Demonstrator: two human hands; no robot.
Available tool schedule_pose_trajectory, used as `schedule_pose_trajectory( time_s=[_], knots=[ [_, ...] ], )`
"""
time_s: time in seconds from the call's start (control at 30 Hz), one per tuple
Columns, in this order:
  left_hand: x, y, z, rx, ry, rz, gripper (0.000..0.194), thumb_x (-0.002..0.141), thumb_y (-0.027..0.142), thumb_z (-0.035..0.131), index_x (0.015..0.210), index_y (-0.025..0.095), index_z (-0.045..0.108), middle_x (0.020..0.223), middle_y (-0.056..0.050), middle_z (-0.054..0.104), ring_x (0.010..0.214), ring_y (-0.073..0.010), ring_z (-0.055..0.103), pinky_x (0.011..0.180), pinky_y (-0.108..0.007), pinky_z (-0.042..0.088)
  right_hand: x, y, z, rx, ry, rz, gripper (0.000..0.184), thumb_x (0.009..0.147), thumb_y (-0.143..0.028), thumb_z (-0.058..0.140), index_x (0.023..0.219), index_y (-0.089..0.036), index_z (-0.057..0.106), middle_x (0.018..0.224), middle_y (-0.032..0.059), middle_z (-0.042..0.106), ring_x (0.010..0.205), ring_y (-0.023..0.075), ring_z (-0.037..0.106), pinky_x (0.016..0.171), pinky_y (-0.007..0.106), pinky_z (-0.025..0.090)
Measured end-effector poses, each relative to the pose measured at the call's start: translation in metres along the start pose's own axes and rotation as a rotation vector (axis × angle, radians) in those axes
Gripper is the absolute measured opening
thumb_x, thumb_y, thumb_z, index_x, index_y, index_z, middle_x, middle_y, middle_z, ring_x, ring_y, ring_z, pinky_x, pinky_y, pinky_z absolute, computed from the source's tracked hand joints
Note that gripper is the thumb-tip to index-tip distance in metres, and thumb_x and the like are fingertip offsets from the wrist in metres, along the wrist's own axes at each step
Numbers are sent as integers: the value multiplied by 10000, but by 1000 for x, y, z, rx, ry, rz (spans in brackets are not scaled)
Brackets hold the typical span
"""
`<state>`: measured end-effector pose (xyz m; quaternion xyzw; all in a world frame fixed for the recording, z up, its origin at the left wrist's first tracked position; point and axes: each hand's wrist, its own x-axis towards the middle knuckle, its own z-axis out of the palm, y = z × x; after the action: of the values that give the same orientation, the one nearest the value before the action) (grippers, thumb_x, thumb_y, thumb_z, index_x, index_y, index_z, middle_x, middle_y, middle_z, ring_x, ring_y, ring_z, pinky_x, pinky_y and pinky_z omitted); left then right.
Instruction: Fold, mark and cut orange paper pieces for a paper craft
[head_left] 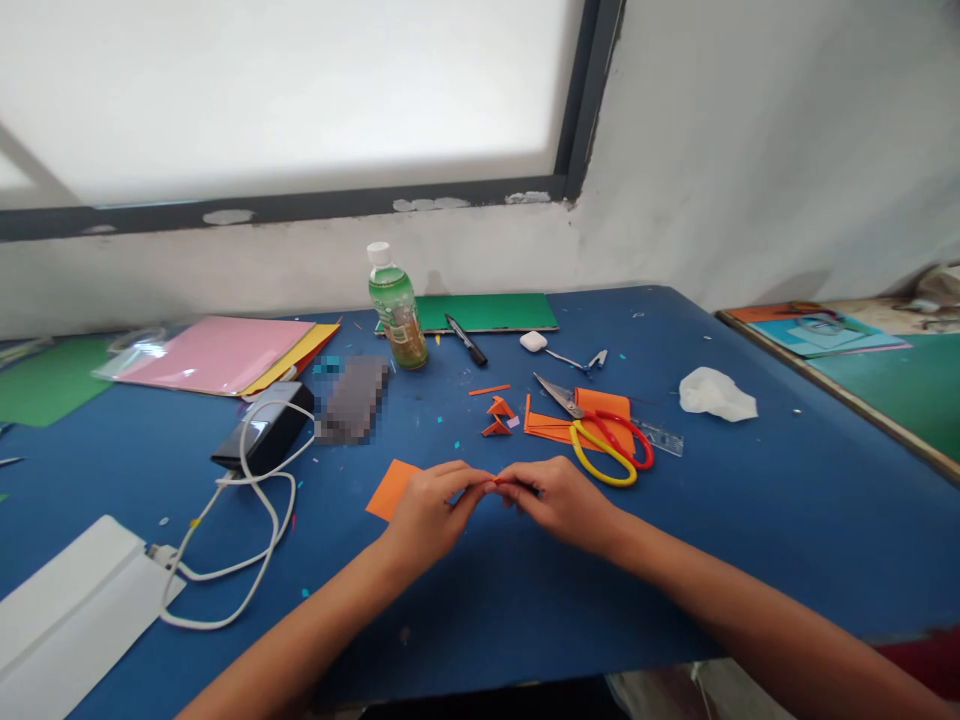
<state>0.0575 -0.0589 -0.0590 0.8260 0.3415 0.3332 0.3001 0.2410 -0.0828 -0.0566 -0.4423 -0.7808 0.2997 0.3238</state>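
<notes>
Orange paper piece (496, 480), tiny: pinching it between fingertips of left hand (426, 512) and right hand (564, 502), over the smooth blue counter (495, 610). Showing folding already done in small angular orange pieces (501, 407) beyond; apparently awaiting creasing in the flat orange paper sheet (390, 487) beside the left hand.

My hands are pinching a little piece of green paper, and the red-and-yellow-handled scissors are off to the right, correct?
Not quite: the head view shows that the paper piece is orange, not green. Your left hand and right hand do pinch it, with the scissors off to the right.
</notes>
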Motion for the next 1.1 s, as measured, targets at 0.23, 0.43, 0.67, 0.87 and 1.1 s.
schedule_pose_trajectory(
  time_s=[0.23, 0.43, 0.67, 0.87, 1.1],
  knots=[
    [9, -6, -20, 127, -104, -76, 147, 842, 278, 530, 888, 236, 663, 825, -8, 693, 763, -159, 634, 709, -256, 474, 7, 16, -5, 135, 40, 116, 177, 846, -233, 508, 872, -198, 679, 655, -10, 641, 557, 101, 574, 557, 199, 436],
    [11, -32, -82, 562, -425, -370, 634, 597, 271, 721, 1184, 186, 497, 1220, -99, 527, 1146, -274, 463, 935, -368, 368, 22, 55, -34, 217, 258, 375, 327, 835, -290, 503, 1119, -162, 602, 846, 64, 683, 637, 138, 608, 577, 261, 506],
    [14, -50, -87, 559, -481, -404, 320, 660, 250, 579, 977, 209, 569, 978, -39, 553, 827, -210, 572, 689, -291, 418, 23, 72, -31, 78, 256, 285, 573, 778, -190, 554, 1324, -221, 386, 1237, 101, 537, 989, 194, 593, 828, 378, 516],
    [20, -61, -90, 485, -470, -421, 307, 692, 318, 568, 966, 179, 562, 910, -40, 564, 789, -197, 561, 671, -277, 414, 21, 64, -26, -64, 276, 184, 346, 823, -208, 502, 1169, -198, 514, 1113, 91, 595, 915, 189, 609, 809, 383, 523],
    [20, -62, -91, 448, -468, -404, 528, 626, 419, 668, 1084, 186, 547, 997, -51, 566, 898, -221, 547, 756, -292, 419, 19, 48, -20, -92, 203, 96, 234, 837, -200, 482, 1055, -187, 565, 993, 61, 630, 850, 171, 612, 799, 346, 504]
  ],
)
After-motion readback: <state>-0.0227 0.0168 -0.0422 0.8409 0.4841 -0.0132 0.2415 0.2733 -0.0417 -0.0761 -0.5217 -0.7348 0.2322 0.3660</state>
